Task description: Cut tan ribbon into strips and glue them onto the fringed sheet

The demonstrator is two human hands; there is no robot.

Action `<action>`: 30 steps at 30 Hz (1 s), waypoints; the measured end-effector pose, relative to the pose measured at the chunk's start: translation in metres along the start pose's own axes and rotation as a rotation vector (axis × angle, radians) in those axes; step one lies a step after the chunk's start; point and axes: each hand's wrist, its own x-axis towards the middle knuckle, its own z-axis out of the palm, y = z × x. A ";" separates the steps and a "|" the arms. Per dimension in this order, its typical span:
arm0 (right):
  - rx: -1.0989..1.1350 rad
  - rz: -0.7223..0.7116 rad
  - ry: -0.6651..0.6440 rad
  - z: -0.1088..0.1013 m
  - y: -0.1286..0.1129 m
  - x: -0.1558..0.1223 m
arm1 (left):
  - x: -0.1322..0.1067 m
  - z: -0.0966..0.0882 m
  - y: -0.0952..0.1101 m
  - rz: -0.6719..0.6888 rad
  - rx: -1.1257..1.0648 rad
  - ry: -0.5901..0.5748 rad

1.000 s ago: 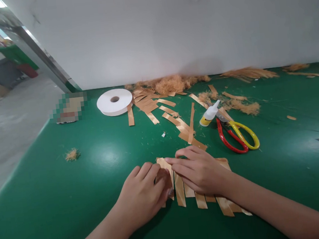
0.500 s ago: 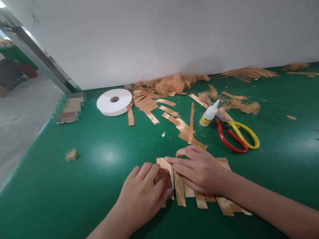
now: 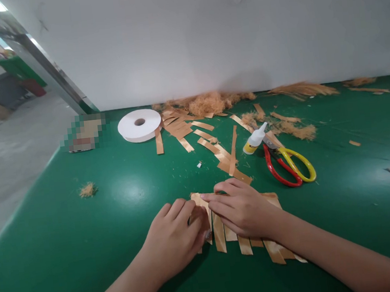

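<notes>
Several tan ribbon strips (image 3: 220,236) lie side by side in a row in front of me, with their lower ends hanging loose like a fringe. My left hand (image 3: 174,234) is closed at the left end of the row, its curled fingers on the leftmost ribbon strip (image 3: 206,212). Over the middle of the row rests my right hand (image 3: 245,205), palm down, fingers stretched to the left. Its fingertips press near the top of that same leftmost strip. Under the right hand, the upper part of the row is mostly hidden.
Beyond my hands lie a white ribbon roll (image 3: 133,123), loose cut strips (image 3: 179,128), a glue bottle (image 3: 255,138) and scissors (image 3: 287,164) with red and yellow handles. Frayed tan fibres (image 3: 207,103) line the white wall (image 3: 204,38). A small fibre tuft (image 3: 88,190) sits left on the green table (image 3: 70,252).
</notes>
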 end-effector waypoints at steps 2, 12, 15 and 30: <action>0.024 0.013 0.027 -0.003 0.001 0.001 | 0.000 0.000 0.000 0.000 0.005 0.002; 0.035 0.631 0.093 -0.025 0.051 -0.007 | -0.001 -0.002 0.000 0.009 0.042 -0.028; -0.047 0.766 0.000 -0.027 0.060 -0.012 | -0.001 -0.002 0.000 0.014 0.045 -0.006; 0.225 1.023 0.085 -0.042 0.128 -0.048 | 0.001 -0.005 0.003 0.041 -0.024 0.072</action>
